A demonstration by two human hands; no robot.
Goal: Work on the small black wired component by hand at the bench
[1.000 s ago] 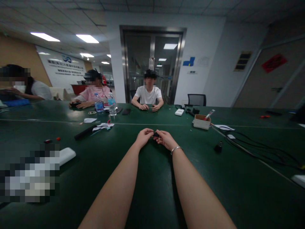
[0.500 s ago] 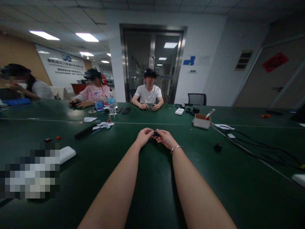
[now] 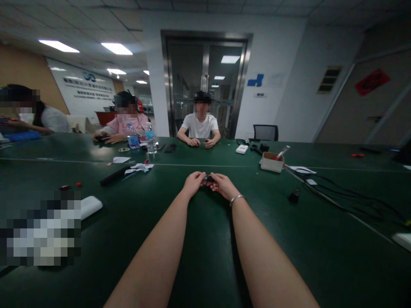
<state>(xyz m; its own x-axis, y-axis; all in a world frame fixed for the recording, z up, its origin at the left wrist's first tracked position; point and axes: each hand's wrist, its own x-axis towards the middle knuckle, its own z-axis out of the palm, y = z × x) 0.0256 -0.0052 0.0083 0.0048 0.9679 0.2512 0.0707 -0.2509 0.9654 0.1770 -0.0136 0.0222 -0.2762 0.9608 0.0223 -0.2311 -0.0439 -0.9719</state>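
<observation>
Both my hands meet over the green table (image 3: pixel 205 239), with a small dark object (image 3: pixel 209 179) between their fingertips. My right hand (image 3: pixel 223 187), with a silver bangle at the wrist, is closed on the object's right part. My left hand (image 3: pixel 194 184) is closed at its left end, where a small greyish part shows. Fingers cover much of the object, so its exact kind cannot be made out. A small black bottle-like item (image 3: pixel 293 196) stands to the right of my hands.
A box (image 3: pixel 272 164) holding a pen-like item stands right of centre, near black cables (image 3: pixel 349 196). Water bottles (image 3: pixel 150 139) stand at back left, a black stick-like item (image 3: pixel 113 176) and papers nearer. Across the table sits a person (image 3: pixel 201 124); two more sit at left.
My left fingers have shifted slightly on the small dark object, and a greyish part now shows at its left end. Both arms stay nearly in place.
</observation>
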